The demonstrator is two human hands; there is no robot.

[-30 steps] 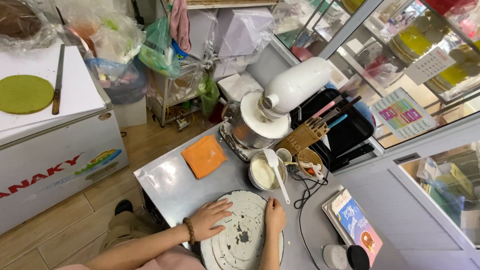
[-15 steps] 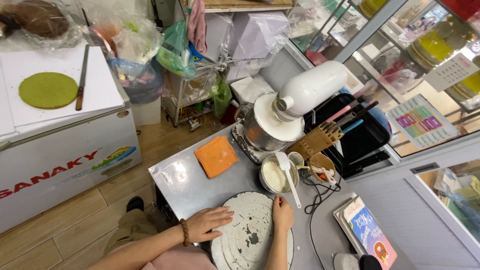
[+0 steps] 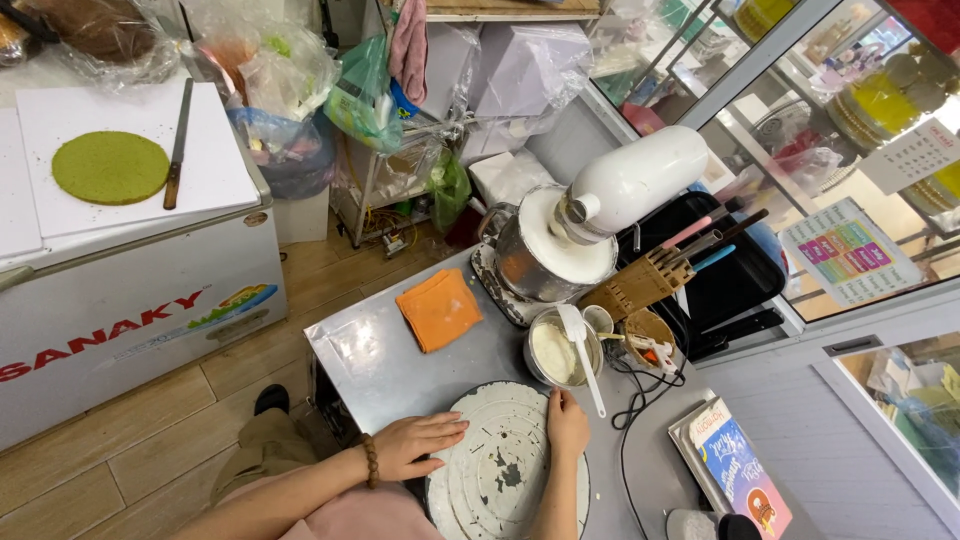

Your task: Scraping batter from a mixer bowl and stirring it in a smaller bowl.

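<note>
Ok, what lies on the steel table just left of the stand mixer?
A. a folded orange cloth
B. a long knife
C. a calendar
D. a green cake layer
A: a folded orange cloth lies flat on the steel table, left of the stand mixer; the green cake layer and knife sit on the freezer lid.

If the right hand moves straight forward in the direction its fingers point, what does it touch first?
Probably the metal bowl of white cream, just beyond the right hand that rests on the round turntable; the spatula handle lies close beside that line.
</note>
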